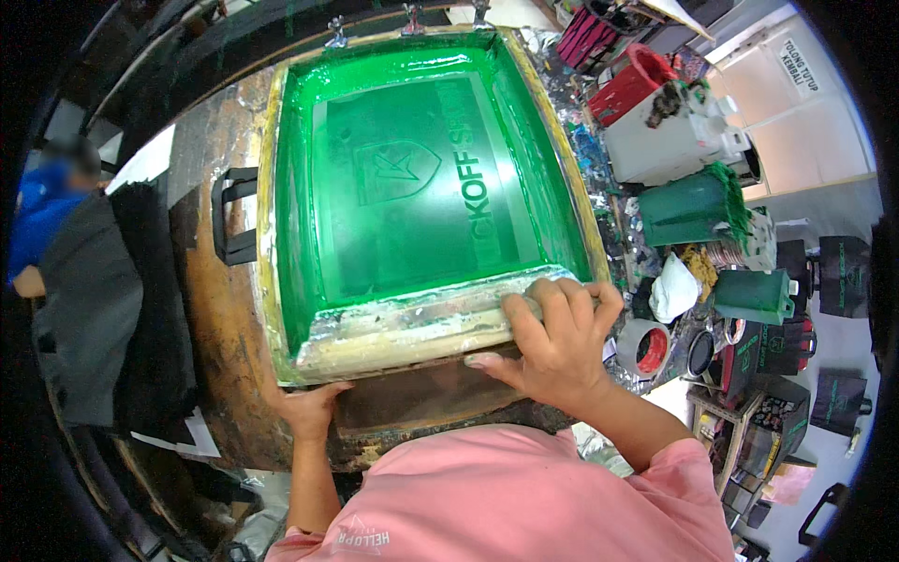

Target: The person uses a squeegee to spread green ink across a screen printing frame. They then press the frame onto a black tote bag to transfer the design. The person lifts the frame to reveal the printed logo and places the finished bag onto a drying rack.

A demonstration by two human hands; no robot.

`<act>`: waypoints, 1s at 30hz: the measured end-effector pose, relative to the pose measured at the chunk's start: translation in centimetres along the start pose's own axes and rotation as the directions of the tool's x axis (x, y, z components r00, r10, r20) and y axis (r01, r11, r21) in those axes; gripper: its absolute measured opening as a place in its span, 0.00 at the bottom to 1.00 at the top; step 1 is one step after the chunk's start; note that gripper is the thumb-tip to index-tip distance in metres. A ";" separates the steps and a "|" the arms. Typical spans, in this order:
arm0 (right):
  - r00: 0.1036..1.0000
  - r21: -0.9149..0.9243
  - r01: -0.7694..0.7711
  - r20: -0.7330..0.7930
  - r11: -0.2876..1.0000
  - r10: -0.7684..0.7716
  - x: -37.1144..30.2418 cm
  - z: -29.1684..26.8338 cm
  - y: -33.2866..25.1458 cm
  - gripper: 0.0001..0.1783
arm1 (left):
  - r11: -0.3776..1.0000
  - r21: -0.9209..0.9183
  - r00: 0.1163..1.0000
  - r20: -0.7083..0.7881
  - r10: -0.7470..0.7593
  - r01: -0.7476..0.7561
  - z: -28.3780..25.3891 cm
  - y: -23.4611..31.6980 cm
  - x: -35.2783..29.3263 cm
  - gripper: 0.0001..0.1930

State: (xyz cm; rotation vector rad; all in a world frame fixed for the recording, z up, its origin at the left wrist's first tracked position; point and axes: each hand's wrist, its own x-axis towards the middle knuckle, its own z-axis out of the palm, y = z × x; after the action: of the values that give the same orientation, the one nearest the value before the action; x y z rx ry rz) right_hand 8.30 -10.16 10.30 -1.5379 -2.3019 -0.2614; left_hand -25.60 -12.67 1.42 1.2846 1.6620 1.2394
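A screen printing frame (pixel 269 187), its mesh and inner walls coated in wet green ink, lies in front of me. Along its near side rests a long wooden squeegee (pixel 403 328), smeared with pale and green ink. My right hand (pixel 562 347) is closed over the squeegee's right end, fingers on top and thumb at the near edge. At the frame's near left corner, my left hand (pixel 307 405) grips from outside; its thumb shows, while the other fingers are mostly hidden. A black strap handle (pixel 221 217) sticks out from under the frame's left side.
Metal clamps (pixel 411 21) stand at the far edge. Ink-stained containers, including a green tub (pixel 688 208) and a white jerrycan (pixel 665 140), crowd the right, with a tape roll (pixel 643 347) nearer. Black fabric (pixel 103 309) hangs at left, near a person in blue (pixel 42 211).
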 end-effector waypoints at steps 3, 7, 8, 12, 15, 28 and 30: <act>0.973 -0.109 0.049 -0.221 0.993 -0.072 5.1 -4.4 1.3 0.41 | 0.978 -0.138 0.965 -0.233 0.122 -0.157 0.6 4.9 1.4 0.56; 0.902 -0.150 0.086 -0.407 0.985 -0.141 13.9 -9.7 3.8 0.34 | 0.807 -0.019 0.776 -0.289 0.560 -0.590 0.2 10.6 7.3 0.52; 0.898 -0.164 0.102 -0.410 0.981 -0.162 16.0 -10.8 4.4 0.35 | 0.827 -0.026 0.797 -0.288 0.531 -0.561 0.6 10.6 8.5 0.51; 0.963 -0.113 0.047 -0.257 0.992 -0.075 19.5 -14.4 5.0 0.40 | 0.872 0.469 0.968 -0.123 0.220 -0.139 2.0 5.5 8.9 0.49; 0.926 -0.071 0.098 -0.359 0.993 -0.117 21.5 -15.4 4.7 0.41 | 0.629 0.767 0.988 -0.155 -0.005 0.123 4.3 0.7 8.1 0.46; 0.896 -0.036 0.106 -0.431 0.994 -0.111 23.0 -14.6 6.3 0.41 | 0.810 0.586 0.975 -0.166 0.145 -0.021 4.7 -1.8 11.5 0.29; 0.928 -0.020 0.118 -0.354 0.993 -0.117 23.0 -15.3 6.3 0.41 | 0.848 0.509 0.953 -0.159 0.259 -0.146 4.0 -0.6 13.1 0.24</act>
State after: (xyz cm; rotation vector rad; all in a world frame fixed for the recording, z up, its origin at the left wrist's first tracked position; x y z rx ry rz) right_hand 9.16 6.60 33.12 -1.2326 -2.1049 -0.5228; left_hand -25.76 0.94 0.01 1.7166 2.1468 1.1499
